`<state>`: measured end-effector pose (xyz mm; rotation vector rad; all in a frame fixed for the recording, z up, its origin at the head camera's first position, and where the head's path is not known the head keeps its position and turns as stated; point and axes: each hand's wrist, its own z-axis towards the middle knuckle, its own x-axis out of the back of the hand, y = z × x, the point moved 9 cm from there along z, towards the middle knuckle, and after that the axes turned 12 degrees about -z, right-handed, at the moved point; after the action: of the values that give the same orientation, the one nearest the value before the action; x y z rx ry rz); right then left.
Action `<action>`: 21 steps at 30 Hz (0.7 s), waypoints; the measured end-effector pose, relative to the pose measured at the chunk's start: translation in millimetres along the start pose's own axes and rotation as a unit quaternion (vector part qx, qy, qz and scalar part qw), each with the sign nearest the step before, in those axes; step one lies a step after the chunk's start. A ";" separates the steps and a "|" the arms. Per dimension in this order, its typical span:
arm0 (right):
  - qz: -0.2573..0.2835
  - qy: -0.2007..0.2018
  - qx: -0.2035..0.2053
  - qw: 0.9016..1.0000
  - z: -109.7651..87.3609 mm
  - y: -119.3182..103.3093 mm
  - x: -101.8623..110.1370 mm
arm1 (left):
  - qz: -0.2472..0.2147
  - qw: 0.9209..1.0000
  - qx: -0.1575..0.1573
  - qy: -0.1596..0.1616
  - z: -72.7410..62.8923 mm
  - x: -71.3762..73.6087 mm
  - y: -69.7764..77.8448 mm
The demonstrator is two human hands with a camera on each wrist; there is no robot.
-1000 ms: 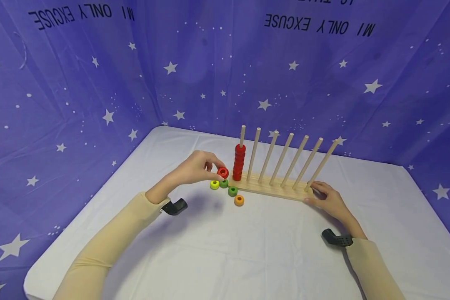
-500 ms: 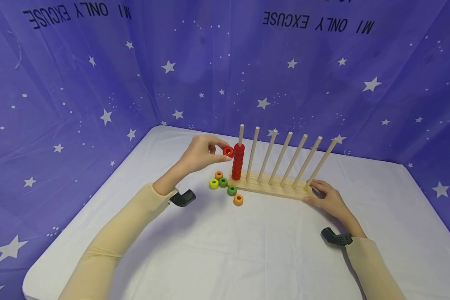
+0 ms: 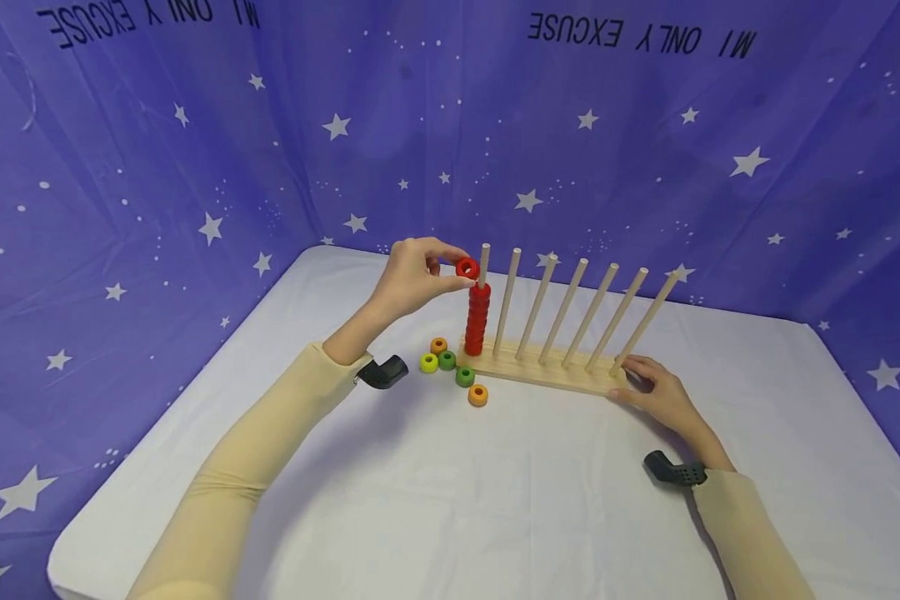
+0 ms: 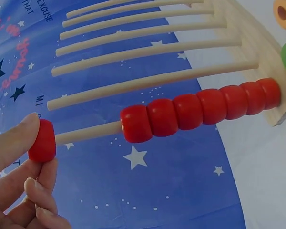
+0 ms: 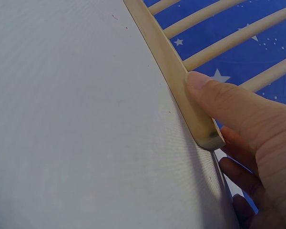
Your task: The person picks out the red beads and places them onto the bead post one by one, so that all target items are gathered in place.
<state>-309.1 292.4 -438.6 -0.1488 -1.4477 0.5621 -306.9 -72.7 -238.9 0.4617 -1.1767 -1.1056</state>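
Between thumb and fingers my left hand (image 3: 411, 279) pinches a red bead (image 4: 43, 143). The bead is at the upper part of the leftmost peg (image 4: 90, 133) and overlaps its tip in the left wrist view. Lower on that peg, several red beads (image 3: 477, 321) are stacked down to the wooden base (image 3: 540, 377) of the peg rack. My right hand (image 3: 663, 400) grips the base's right end, thumb (image 5: 205, 88) on the front edge and fingers behind it. The other pegs (image 3: 560, 317) stand bare.
Loose beads lie by the left end of the base: two orange, one at the front (image 3: 477, 395), two green, one of them nearer (image 3: 465, 377), and a yellow one (image 3: 429, 362). A white cloth (image 3: 495, 500) covers the table. Purple star-printed curtains (image 3: 390, 100) hang behind.
My left hand has lifted the red bead from among the loose beads, up and to the right, to the leftmost peg's upper part. The right hand stays on the base.
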 end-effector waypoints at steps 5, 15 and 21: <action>0.004 0.001 -0.001 1.000 -0.3 -0.6 1.0 | 0.001 1.000 -0.002 0.015 8.4 3.2 4.1; 0.007 -0.003 -0.005 1.000 0.7 1.4 -0.7 | 0.015 0.999 -0.018 0.023 20.4 3.5 14.6; 0.007 -0.001 -0.002 1.000 -0.4 1.0 -0.2 | 0.023 1.000 -0.009 0.010 25.6 -2.0 16.5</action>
<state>-309.0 293.3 -439.3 -0.1629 -1.4500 0.5713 -322.5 -57.7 -217.4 0.4289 -1.1532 -1.0699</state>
